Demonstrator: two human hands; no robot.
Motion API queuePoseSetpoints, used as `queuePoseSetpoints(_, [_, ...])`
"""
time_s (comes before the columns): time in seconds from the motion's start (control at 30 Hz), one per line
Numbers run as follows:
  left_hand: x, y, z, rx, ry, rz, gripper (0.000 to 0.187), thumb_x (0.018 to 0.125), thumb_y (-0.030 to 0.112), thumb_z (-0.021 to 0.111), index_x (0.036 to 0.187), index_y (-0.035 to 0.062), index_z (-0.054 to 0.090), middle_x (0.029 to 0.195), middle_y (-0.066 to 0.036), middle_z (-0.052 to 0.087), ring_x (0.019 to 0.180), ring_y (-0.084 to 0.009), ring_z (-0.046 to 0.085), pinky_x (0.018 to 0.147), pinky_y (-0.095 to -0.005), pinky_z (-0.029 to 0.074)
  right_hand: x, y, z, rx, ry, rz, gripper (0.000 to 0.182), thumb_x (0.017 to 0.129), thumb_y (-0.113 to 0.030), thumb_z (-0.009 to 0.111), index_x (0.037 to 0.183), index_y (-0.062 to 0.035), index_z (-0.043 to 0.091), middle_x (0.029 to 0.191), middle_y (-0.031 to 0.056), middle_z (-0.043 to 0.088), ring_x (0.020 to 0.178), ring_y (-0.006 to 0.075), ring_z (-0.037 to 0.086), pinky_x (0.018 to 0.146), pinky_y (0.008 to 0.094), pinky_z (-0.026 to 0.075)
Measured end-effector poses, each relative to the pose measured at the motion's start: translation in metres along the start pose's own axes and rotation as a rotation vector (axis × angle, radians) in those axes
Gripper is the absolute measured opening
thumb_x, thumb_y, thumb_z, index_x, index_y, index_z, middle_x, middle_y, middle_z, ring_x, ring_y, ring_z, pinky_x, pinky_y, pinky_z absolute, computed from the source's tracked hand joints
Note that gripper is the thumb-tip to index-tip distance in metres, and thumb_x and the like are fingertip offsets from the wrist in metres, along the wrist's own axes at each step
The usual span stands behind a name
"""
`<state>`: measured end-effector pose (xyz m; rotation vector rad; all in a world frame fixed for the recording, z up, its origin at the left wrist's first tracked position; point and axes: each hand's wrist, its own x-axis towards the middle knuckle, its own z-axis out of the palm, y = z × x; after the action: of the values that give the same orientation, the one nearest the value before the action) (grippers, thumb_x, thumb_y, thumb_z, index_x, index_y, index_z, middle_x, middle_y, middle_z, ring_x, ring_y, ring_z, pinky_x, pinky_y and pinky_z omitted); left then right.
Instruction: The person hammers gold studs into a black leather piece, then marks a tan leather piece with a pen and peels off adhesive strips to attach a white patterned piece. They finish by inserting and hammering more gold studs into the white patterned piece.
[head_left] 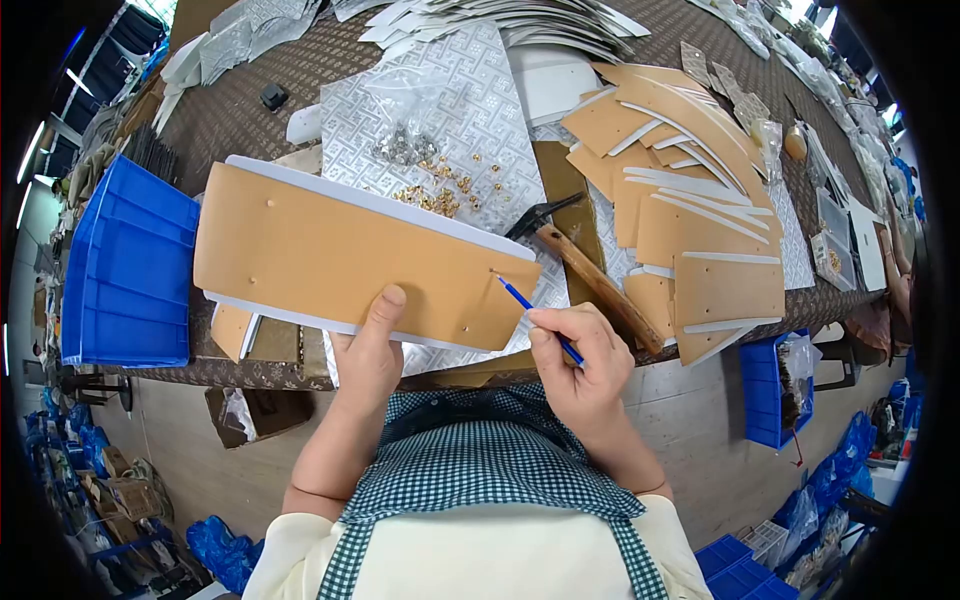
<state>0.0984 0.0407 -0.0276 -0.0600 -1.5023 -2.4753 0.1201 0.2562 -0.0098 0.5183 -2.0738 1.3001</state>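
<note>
My left hand [372,345] grips the lower edge of a long tan panel [350,260] with white edging, thumb on its face. Small holes show near the panel's corners. Between the thumb and fingers of my right hand [582,360] is a thin blue pen [540,322], its tip at the hole near the panel's upper right corner. Beyond the panel, gold-coloured studs [440,190] and silver ones [402,148] lie loose on a grey patterned sheet [480,90]. To the right rests a hammer [585,265] with a wooden handle.
Many similar tan panels [728,285] are fanned out at the right. A blue bin [130,270] stands at the left end of the table. White and patterned sheets [560,30] are heaped at the back. Below the table sits a cardboard box [270,410].
</note>
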Motion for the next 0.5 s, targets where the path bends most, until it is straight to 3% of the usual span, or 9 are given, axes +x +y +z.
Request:
queuePoseSetpoints(0.1, [-0.002,-0.001,-0.002,0.027,-0.022,-0.002,0.04,0.09,0.007,0.072,0.127,0.0082,0.058,0.12,-0.004,0.063,0.113,-0.0177,0.06,0.099,-0.0355,0.047,0.001,0.002,0.004,-0.027,-0.008,-0.029,0.021,0.082,0.003,0.073,0.102,-0.0004,0.066,0.082,0.0097,0.067,0.064,0.0208,0.065,0.052,0.0287,0.05])
queuePoseSetpoints(0.33, [0.0,0.0,0.005,0.025,-0.021,-0.001,0.032,0.091,0.006,0.071,0.122,0.0057,0.06,0.116,-0.003,0.063,0.106,-0.0149,0.06,0.095,-0.032,0.046,0.003,-0.005,0.002,-0.024,-0.04,0.048,0.019,0.085,0.003,0.071,0.103,0.0001,0.065,0.085,0.0096,0.068,0.063,0.0222,0.063,0.053,0.0305,0.05])
queuePoseSetpoints(0.5, [0.002,0.002,0.009,0.095,-0.026,0.046,0.031,0.093,0.007,0.07,0.122,0.0044,0.059,0.116,-0.003,0.062,0.106,-0.0141,0.058,0.094,-0.0306,0.046,-0.001,-0.006,0.001,-0.075,-0.024,-0.015,0.02,0.084,0.003,0.072,0.103,0.0003,0.065,0.088,0.0102,0.07,0.069,0.0217,0.067,0.057,0.029,0.052])
